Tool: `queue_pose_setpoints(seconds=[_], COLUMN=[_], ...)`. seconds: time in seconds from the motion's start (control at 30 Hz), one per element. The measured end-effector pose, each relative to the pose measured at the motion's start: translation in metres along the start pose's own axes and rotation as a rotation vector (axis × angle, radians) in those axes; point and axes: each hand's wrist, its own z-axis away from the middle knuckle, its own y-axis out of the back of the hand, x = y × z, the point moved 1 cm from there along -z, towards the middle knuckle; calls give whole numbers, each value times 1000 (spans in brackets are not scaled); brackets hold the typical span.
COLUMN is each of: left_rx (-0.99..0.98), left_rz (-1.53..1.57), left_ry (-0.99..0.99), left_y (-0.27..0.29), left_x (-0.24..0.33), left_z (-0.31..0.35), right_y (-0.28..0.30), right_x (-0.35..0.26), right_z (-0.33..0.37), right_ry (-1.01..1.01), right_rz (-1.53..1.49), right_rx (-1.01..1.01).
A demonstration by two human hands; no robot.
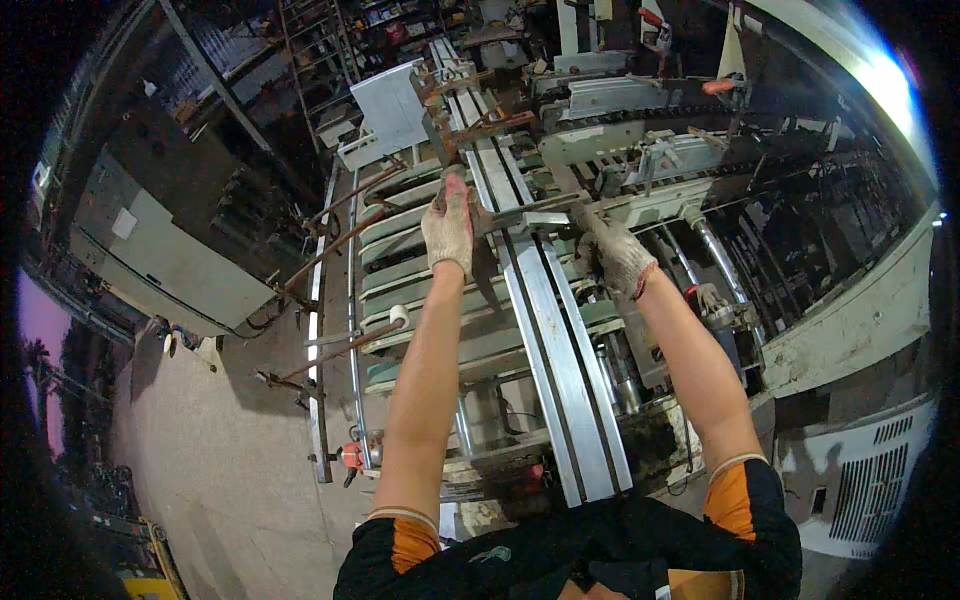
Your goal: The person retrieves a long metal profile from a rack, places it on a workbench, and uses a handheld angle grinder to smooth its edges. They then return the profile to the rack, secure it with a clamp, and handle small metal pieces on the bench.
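Both my hands wear dirty off-white work gloves. A dark bar clamp [535,207] lies crosswise over a long, grooved silver metal rail [545,330]. My left hand [450,228] is closed at the clamp's left end, on the rail's left side, its thumb side stained pink. At the right end, my right hand [612,252] is closed round the dark end of the clamp, though its fingertips are partly hidden. Under the clamp a short bright metal block [545,219] sits across the rail. Farther along, another rusty clamp [490,130] crosses the same rail.
Green-and-white slats [400,265] lie beneath the rail on its left. Rusty clamps [345,345] stick out leftward over a side bar. Machine parts with a chain track [680,110] stand at right. A grey cabinet [160,250] is at far left; a red-handled tool [352,455] is lower left.
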Motion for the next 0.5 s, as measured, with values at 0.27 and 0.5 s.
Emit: queue_pose_setpoints(seconds=[0.27, 0.5], left_rx=[15, 39], left_rz=[-95, -66], left_ry=[55, 45], left_y=[-1, -6], left_x=[3, 7], left_z=[-7, 0], right_y=[-2, -5], right_x=[-9, -11], right_z=[16, 21], right_ry=[-188, -183], right_rz=[89, 84], right_rx=[-50, -53])
